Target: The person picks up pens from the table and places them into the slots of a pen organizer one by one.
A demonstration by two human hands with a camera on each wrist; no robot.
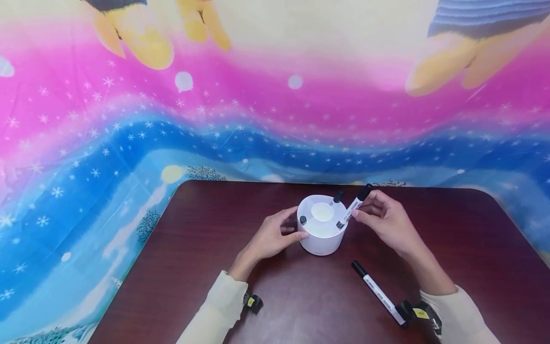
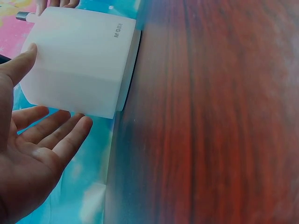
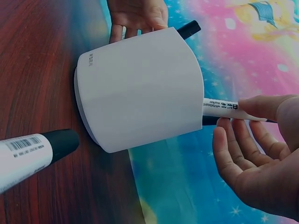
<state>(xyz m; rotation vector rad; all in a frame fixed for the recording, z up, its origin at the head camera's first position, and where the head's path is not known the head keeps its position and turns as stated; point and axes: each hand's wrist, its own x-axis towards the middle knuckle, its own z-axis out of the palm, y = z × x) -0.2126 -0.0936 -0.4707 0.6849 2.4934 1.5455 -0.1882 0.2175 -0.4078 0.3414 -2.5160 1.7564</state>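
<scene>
A white round pen holder (image 1: 321, 244) stands upright on the table. My left hand (image 1: 271, 235) rests against its left side, the thumb touching near the rim and the extended fingers spread along the wall. Between thumb and fingers, my right hand (image 1: 388, 223) pinches a white whiteboard marker (image 1: 353, 209) with a black cap uppermost. Its lower end is inside the holder's right-hand compartment, and the marker leans right. Two other black-ended pens show in the holder, one at the back (image 1: 338, 196) and one at the left (image 1: 303, 220).
Another white marker with a black cap (image 1: 381, 292) lies on the dark red wooden table (image 1: 172, 282), near the right wrist's camera (image 1: 404, 311). Behind the table's far edge hangs a colourful printed cloth (image 1: 266, 129).
</scene>
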